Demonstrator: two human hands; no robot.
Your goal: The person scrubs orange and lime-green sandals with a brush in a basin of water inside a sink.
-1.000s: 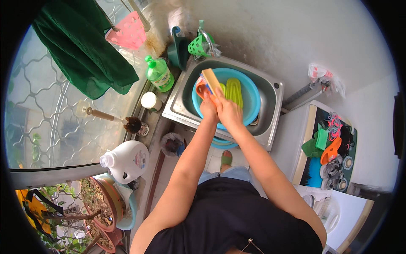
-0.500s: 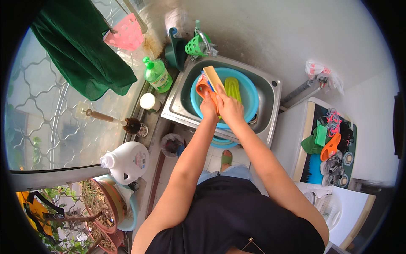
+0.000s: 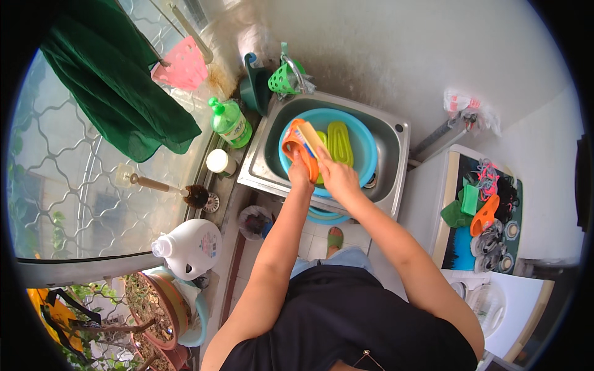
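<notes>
Over a light-blue basin set in a metal sink, my left hand grips an orange slipper. My right hand is closed around a scrubbing brush with a pale wooden back. The brush lies against the slipper's upper side, so its bristles are mostly hidden. Beside them in the basin rests a long lime-green, sole-shaped piece, with more lime green showing partly behind the brush and my right hand.
A green bottle, a white tub and a white jug line the left ledge. The faucet stands at the sink's back-left corner. On the right, an appliance top holds another orange slipper and a green sponge.
The brush has come down and toward me along the orange slipper, whose front now shows past the brush's far end. The whole view has shifted slightly.
</notes>
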